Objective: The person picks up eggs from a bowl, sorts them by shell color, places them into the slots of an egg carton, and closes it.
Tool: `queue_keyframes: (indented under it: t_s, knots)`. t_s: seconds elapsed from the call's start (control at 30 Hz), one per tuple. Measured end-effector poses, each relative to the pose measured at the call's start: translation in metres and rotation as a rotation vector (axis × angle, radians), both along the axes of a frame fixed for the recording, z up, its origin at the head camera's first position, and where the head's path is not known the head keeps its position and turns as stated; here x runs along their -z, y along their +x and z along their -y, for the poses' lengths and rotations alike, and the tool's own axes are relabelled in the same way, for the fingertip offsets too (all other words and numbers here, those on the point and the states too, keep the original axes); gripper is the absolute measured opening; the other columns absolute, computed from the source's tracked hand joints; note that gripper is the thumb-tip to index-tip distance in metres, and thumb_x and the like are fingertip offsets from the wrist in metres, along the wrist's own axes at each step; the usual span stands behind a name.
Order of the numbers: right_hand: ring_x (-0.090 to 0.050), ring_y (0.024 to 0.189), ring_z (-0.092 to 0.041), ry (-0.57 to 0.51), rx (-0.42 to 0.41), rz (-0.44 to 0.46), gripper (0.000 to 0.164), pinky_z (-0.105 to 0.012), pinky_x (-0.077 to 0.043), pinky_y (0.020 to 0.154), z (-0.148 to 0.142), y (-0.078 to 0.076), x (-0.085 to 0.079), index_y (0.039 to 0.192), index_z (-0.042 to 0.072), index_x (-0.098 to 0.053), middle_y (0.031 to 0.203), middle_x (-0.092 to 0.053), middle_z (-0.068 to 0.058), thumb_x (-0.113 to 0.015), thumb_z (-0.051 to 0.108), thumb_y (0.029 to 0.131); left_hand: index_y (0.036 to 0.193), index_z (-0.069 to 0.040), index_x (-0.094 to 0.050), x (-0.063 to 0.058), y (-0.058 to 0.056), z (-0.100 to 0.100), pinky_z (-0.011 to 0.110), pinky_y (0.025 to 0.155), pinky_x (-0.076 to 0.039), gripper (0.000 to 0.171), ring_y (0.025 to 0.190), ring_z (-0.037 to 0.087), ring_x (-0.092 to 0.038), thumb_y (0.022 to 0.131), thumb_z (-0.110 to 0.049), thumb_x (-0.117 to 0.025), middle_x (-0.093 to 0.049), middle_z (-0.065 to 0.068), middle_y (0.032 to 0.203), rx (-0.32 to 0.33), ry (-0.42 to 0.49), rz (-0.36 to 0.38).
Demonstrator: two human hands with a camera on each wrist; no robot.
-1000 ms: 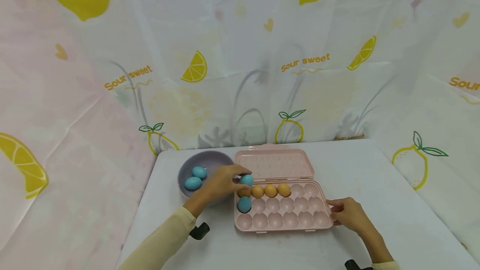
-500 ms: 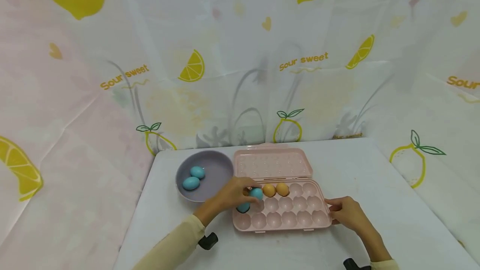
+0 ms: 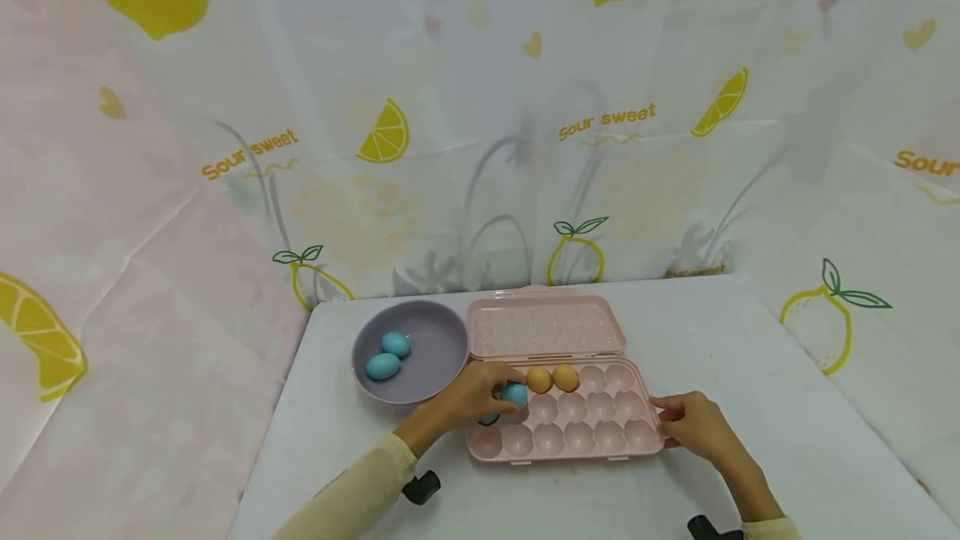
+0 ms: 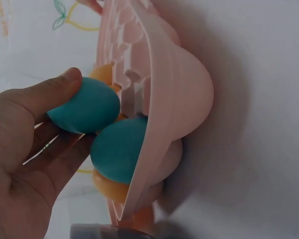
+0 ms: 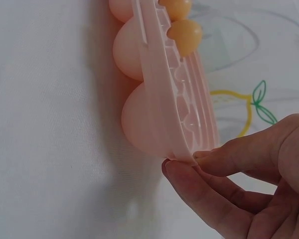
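A pink egg tray (image 3: 592,440) lies open on the white table, its lid (image 3: 546,326) folded back. My left hand (image 3: 468,398) holds a blue egg (image 3: 514,394) (image 4: 84,106) over the tray's middle row, near the left end. A second blue egg (image 4: 118,149) sits in a cup just left of it, mostly hidden in the head view. Two orange eggs (image 3: 551,378) lie in the back row. My right hand (image 3: 693,425) (image 5: 239,174) holds the tray's right edge (image 5: 182,149) between thumb and fingers.
A grey bowl (image 3: 435,365) with two blue eggs (image 3: 388,355) stands left of the tray. A lemon-print cloth covers the walls behind and to both sides. Black wrist mounts (image 3: 422,487) show near the table's front edge.
My left hand carried the blue egg from the tray's back left corner forward and right, down over the middle row. The right hand stayed on the tray's edge.
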State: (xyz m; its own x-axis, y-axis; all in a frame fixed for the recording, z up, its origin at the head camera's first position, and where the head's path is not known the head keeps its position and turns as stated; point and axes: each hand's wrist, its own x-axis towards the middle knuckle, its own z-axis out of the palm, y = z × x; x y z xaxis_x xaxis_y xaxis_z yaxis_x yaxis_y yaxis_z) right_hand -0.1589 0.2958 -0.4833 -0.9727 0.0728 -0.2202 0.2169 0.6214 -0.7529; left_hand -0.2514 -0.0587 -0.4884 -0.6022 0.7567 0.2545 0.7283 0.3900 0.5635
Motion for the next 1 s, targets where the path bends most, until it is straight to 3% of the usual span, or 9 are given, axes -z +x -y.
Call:
queue_keyframes:
  t_s: [0.37, 0.63, 0.87, 1.0]
  knots:
    - [-0.067, 0.062, -0.022, 0.006, 0.009, 0.005, 0.043, -0.031, -0.056, 0.056, 0.0, 0.0, 0.0, 0.118, -0.014, -0.062, 0.078, -0.064, -0.008, -0.068, -0.007, 0.076, 0.111, -0.011, -0.069, 0.008, 0.002, -0.004, 0.019, 0.085, -0.047, 0.038, 0.096, 0.003, -0.058, 0.079, -0.026, -0.083, -0.067, -0.007, 0.108, -0.004, -0.106, -0.099]
    - [-0.067, 0.064, -0.022, -0.018, 0.005, -0.004, 0.045, -0.031, -0.056, 0.056, 0.0, 0.0, 0.002, 0.118, -0.015, -0.061, 0.077, -0.063, -0.008, -0.069, -0.008, 0.075, 0.113, -0.006, -0.069, 0.012, 0.005, -0.004, 0.019, 0.089, -0.046, 0.04, 0.1, 0.005, -0.06, 0.079, -0.023, -0.082, -0.068, -0.003, 0.107, 0.056, -0.069, -0.138]
    - [-0.066, 0.063, -0.022, -0.018, 0.007, -0.008, 0.045, -0.031, -0.056, 0.056, 0.0, 0.0, 0.002, 0.118, -0.015, -0.061, 0.077, -0.063, -0.008, -0.068, -0.008, 0.074, 0.107, -0.012, -0.069, 0.016, 0.005, -0.004, 0.015, 0.09, -0.044, 0.038, 0.096, 0.006, -0.06, 0.076, -0.028, -0.084, -0.067, -0.005, 0.1, 0.061, -0.139, -0.31]
    - [-0.067, 0.063, -0.022, -0.021, 0.008, -0.008, 0.045, -0.031, -0.056, 0.056, 0.0, 0.0, 0.003, 0.118, -0.015, -0.061, 0.077, -0.063, -0.008, -0.068, -0.008, 0.074, 0.102, -0.015, -0.069, 0.019, 0.004, -0.004, 0.015, 0.085, -0.045, 0.035, 0.088, 0.005, -0.058, 0.075, -0.029, -0.085, -0.064, -0.007, 0.093, 0.067, -0.169, -0.384]
